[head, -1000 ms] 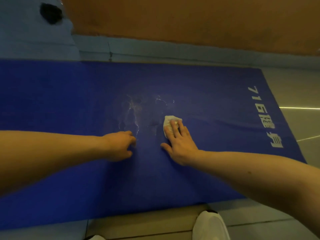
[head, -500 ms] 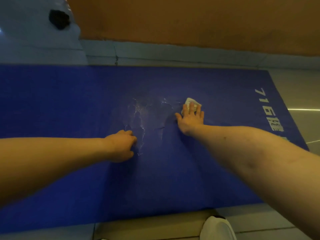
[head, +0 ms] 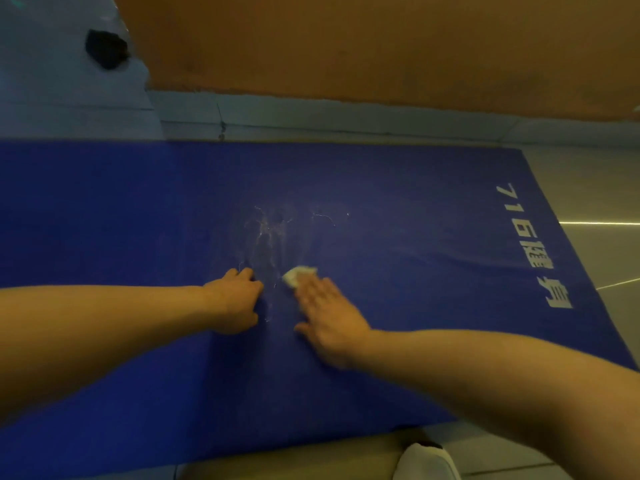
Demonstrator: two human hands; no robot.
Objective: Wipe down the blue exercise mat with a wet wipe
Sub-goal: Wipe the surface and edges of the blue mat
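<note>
The blue exercise mat (head: 398, 188) lies flat across the floor, with white lettering near its right end. Wet streaks shine on its middle. My right hand (head: 329, 317) lies flat with straight fingers, pressing a small white wet wipe (head: 297, 274) onto the mat; the wipe pokes out past the fingertips. My left hand (head: 235, 299) rests on the mat just left of it, fingers curled under, holding nothing.
An orange wall (head: 381, 46) with a grey skirting runs behind the mat. A dark lump (head: 105, 48) lies on the floor at the far left. A white shoe (head: 427, 460) shows at the near edge. Grey floor tiles lie to the right.
My right hand has pulled the wipe back toward me and leftward from the far side of the wet patch, ending beside my left hand. The left hand has stayed in place.
</note>
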